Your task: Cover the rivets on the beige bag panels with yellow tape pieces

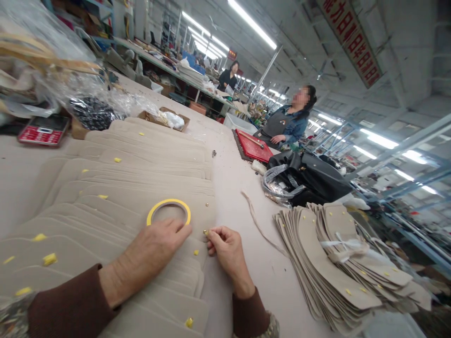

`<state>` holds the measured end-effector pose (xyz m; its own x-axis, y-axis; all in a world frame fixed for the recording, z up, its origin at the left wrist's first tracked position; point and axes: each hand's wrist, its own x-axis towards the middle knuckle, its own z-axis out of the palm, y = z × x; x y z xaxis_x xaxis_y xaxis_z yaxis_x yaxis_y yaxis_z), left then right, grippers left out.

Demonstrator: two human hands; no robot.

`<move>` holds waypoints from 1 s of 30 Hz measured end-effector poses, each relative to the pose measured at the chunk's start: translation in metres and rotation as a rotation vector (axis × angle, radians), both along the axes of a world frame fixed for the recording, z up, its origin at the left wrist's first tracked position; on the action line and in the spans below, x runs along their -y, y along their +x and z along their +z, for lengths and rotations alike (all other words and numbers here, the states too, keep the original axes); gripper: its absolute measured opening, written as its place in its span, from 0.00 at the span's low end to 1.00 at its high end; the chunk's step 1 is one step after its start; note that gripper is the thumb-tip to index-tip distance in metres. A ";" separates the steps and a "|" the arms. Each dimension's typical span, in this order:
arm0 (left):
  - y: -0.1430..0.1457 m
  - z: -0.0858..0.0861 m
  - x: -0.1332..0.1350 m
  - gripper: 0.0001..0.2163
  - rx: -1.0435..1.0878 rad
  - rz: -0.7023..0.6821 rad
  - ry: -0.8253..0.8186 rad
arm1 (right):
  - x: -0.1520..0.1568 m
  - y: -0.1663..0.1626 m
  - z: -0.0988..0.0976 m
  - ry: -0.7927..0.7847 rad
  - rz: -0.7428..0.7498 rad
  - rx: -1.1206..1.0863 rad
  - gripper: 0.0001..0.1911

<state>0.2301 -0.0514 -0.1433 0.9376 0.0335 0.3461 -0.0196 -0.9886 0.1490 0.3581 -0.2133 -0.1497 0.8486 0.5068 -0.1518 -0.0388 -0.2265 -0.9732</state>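
Observation:
My left hand [155,249] lies flat, fingers stretched, on overlapping beige cut pieces [116,188] spread across the table, its fingertips just below a yellow tape roll [168,211]. My right hand [225,249] pinches a small brass stud [205,232] at the edge of one beige piece. Small yellow tape tabs [49,258] dot the pieces. Another stud [206,204] lies loose nearby.
A fanned stack of beige pieces [338,263] lies at right, a loose strip [257,220] beside it. Further back: black bag [313,178], red mat [253,146], cardboard tray [165,118], red calculator [44,130], plastic bags. A seated person [289,124] works across the table.

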 end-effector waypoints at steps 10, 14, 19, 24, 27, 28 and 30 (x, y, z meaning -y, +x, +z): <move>0.003 -0.001 0.000 0.08 -0.118 -0.010 -0.033 | -0.011 -0.003 -0.002 -0.256 0.090 0.474 0.09; 0.002 -0.002 0.000 0.08 -0.140 -0.022 -0.032 | -0.012 -0.001 -0.004 -0.294 0.099 0.556 0.07; 0.001 -0.006 -0.003 0.09 -0.126 -0.039 -0.055 | 0.000 -0.002 -0.005 -0.260 0.023 0.305 0.09; -0.001 -0.011 -0.005 0.08 -0.106 -0.055 -0.072 | 0.004 -0.007 -0.011 -0.285 0.090 0.592 0.09; -0.001 -0.011 -0.004 0.09 -0.107 -0.077 -0.074 | -0.004 -0.006 -0.013 -0.371 0.072 0.709 0.10; -0.001 -0.010 -0.004 0.10 -0.101 -0.085 -0.077 | -0.007 -0.006 -0.013 -0.400 0.068 0.729 0.10; -0.001 -0.010 -0.004 0.10 -0.080 -0.104 -0.090 | -0.013 -0.005 -0.011 -0.450 0.066 0.759 0.09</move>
